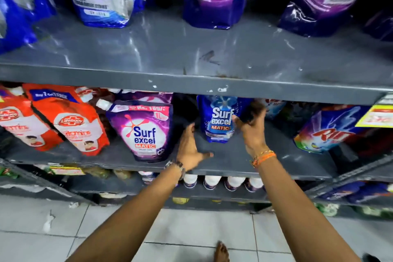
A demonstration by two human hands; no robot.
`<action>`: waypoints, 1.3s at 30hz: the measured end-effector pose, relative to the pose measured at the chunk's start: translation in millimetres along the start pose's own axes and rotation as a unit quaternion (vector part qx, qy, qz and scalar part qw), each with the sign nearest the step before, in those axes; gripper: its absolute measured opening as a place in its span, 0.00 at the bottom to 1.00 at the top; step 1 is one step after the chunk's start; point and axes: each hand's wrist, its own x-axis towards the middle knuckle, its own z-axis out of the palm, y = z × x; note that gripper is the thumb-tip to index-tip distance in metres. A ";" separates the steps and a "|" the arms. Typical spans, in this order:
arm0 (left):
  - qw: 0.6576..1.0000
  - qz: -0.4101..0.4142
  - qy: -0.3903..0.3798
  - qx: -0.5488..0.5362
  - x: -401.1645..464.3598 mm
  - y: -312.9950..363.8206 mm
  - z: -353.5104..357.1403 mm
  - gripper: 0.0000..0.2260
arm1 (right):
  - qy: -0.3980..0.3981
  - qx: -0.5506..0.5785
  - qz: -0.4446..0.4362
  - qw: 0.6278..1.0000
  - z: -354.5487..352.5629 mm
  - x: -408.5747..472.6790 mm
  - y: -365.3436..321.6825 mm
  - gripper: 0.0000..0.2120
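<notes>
Right hand (pixel 252 128) on blue pouch (pixel 219 119) (upright)

We see a glossy blue pouch (pixel 217 119) of laundry liquid, with a pale flower burst near its top and "Surf excel Matic" printed on the front. It stands upright on its base on the grey shelf (pixel 276 161), label facing us. Our right hand (pixel 251 125) grips its right edge, thumb on the front.
</notes>
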 end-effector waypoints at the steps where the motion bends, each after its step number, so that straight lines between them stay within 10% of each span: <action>1: 1.000 -0.004 0.003 -0.022 15.4 5.7 6.4 0.57 | -0.022 -0.013 0.004 1.000 -1.1 9.2 0.2 0.36; 6: 0.997 -0.017 0.013 -0.073 57.8 19.8 29.4 0.51 | -0.065 -0.029 0.056 0.996 -1.5 33.8 9.7 0.18; 24: 0.998 0.039 0.026 -0.031 -90.8 16.6 -13.1 0.41 | -0.005 0.030 0.007 1.000 -1.8 -123.2 -13.5 0.21; 39: 0.980 0.185 0.051 -0.059 -195.3 170.8 -166.1 0.36 | -0.045 0.076 -0.139 0.986 60.9 -209.2 -226.1 0.12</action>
